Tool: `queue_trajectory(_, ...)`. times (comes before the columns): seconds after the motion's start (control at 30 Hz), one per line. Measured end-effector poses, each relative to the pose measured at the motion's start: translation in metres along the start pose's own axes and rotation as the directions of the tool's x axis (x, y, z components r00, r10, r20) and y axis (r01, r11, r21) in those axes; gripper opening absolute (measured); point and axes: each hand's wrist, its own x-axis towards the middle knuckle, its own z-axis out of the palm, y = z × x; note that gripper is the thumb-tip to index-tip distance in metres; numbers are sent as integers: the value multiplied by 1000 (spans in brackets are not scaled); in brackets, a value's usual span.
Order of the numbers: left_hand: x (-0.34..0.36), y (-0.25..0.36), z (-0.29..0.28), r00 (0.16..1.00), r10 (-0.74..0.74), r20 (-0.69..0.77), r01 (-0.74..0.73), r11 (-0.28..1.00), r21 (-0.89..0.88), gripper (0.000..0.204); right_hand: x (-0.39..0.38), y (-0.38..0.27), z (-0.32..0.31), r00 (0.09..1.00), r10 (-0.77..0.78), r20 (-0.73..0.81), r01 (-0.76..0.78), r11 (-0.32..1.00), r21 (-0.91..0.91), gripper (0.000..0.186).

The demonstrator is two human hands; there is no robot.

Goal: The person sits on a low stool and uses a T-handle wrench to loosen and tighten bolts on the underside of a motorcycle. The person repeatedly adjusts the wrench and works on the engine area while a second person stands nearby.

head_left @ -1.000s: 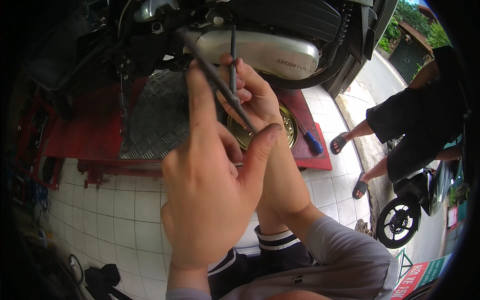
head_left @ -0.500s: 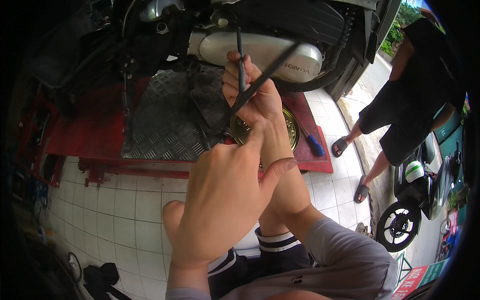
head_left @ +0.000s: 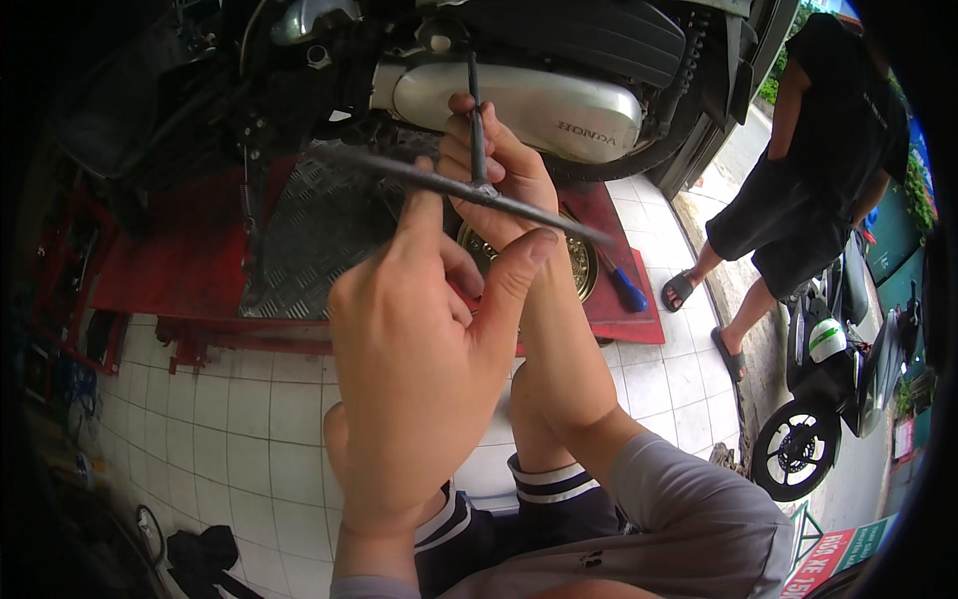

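Observation:
A dark T-handle wrench (head_left: 486, 190) stands with its shaft running up to the motorbike's engine, beside the long silver cover (head_left: 509, 100). The shaft sits in the curled fingers of my right hand (head_left: 509, 165). Below it, my left hand (head_left: 414, 309) has its index finger raised against the crossbar and its thumb apart, gripping nothing. The crossbar's left end is smeared by motion. Where the wrench's tip meets the engine is too dark to make out.
Partly behind my right forearm, a gold-coloured round dish (head_left: 587, 270) rests on the red platform (head_left: 160, 255), next to a blue-handled screwdriver (head_left: 629, 290). Dark tread plate (head_left: 299, 230) covers part of the platform. To the right stand a person in black (head_left: 788, 190) and a parked motorbike (head_left: 798, 449).
The wrench's crossbar has turned about its shaft, from a steep slant to nearly crosswise. My left hand has shifted left, its index finger now up at the bar. The person has moved slightly.

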Motion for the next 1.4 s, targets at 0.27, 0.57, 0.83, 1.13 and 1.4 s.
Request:
queue_trajectory(0.27,6,-7,22,976,167,-138,-190,966,-176,50,0,0,3,999,-16,32,14,998,55,25)
queue_trajectory(0.57,15,-31,45,956,250,-151,-280,932,-228,54,-3,1,7,987,163,1,-159,961,225,23)
queue_trajectory(0.83,27,-35,33,986,145,77,28,319,-947,35,0,10,26,978,108,-179,-59,964,261,17)
queue_trajectory(1.13,48,-44,3,816,297,496,299,517,-802,38,8,4,-4,999,40,29,-42,996,74,20)
queue_trajectory(1.4,18,-36,22,996,30,90,24,836,-549,42,-18,-5,11,988,17,-151,-47,978,-203,18)
